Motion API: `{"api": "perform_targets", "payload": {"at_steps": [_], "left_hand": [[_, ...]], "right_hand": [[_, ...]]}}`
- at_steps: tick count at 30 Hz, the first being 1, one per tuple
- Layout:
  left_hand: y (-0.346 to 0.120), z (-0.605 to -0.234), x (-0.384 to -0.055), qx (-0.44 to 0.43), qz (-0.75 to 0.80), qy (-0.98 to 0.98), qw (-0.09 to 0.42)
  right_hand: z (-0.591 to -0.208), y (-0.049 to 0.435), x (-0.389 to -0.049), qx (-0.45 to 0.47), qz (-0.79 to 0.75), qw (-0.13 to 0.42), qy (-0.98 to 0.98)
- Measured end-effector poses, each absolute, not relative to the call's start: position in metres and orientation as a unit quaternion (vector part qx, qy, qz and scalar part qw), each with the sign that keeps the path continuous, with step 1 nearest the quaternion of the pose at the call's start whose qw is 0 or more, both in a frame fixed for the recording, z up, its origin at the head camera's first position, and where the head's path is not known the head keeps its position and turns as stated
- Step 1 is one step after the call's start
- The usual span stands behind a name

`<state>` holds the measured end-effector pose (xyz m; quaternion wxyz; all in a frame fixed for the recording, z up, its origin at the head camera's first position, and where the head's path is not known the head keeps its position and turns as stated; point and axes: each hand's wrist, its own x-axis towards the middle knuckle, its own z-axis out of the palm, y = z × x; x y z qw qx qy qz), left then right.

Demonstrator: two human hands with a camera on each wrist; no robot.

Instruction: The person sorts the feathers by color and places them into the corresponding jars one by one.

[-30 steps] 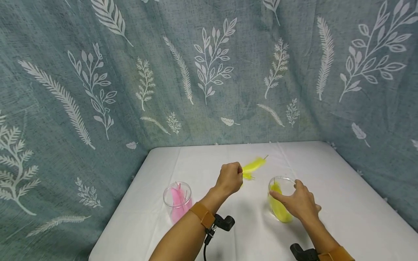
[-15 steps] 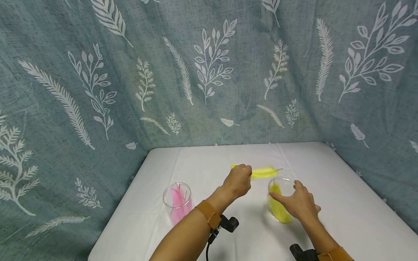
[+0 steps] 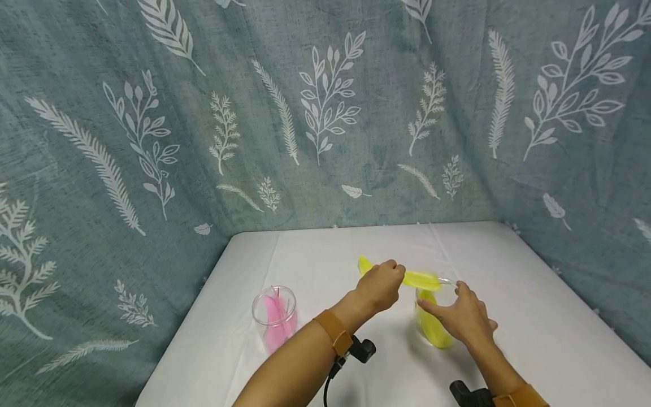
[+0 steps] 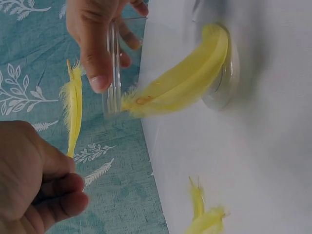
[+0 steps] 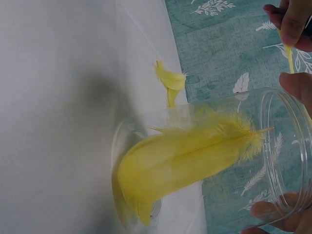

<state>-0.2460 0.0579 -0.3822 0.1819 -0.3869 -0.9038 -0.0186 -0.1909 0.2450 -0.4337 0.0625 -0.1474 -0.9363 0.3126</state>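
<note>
My left hand (image 3: pixel 380 287) pinches a yellow feather (image 3: pixel 423 280) by one end, seen best in the left wrist view as a slim yellow feather (image 4: pixel 73 109). Its far end reaches over the mouth of a clear round jar (image 5: pixel 287 151). With thumb and fingers spread around the rim, my right hand (image 3: pixel 464 315) holds this jar as it stands on the white table. Inside the jar leans a broad yellow feather (image 5: pixel 185 158), its quill toward the mouth. Behind my left hand, more yellow feathers (image 4: pixel 204 222) lie on the table, partly hidden in the head view.
A second clear jar (image 3: pixel 260 315) with pink feathers (image 3: pixel 278 319) stands on the left of the white table (image 3: pixel 315 254). Blue-green leaf-printed cloth (image 3: pixel 285 141) hangs behind and at both sides. A black wrist camera (image 3: pixel 363 350) trails a cable under the left forearm.
My left hand has moved right with its feather, from over the table to the jar's mouth. The yellow feathers behind it now show on its left. My right hand and the jar stay put.
</note>
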Motion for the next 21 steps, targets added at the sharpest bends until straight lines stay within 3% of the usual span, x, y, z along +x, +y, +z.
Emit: {"api": "perform_targets", "payload": {"at_steps": [7, 16, 21], "left_hand": [[0.070, -0.388, -0.246, -0.423, 0.018, -0.888, 0.179], [0.068, -0.393, -0.251, -0.432, 0.061, -0.865, 0.247], [0.070, -0.387, -0.252, -0.444, 0.038, -0.860, 0.247]], "right_hand": [[-0.433, 0.244, -0.190, -0.153, 0.316, 0.051, -0.935], [-0.435, 0.243, -0.190, -0.161, 0.317, 0.056, -0.933], [-0.434, 0.245, -0.191, -0.166, 0.316, 0.060, -0.932]]}}
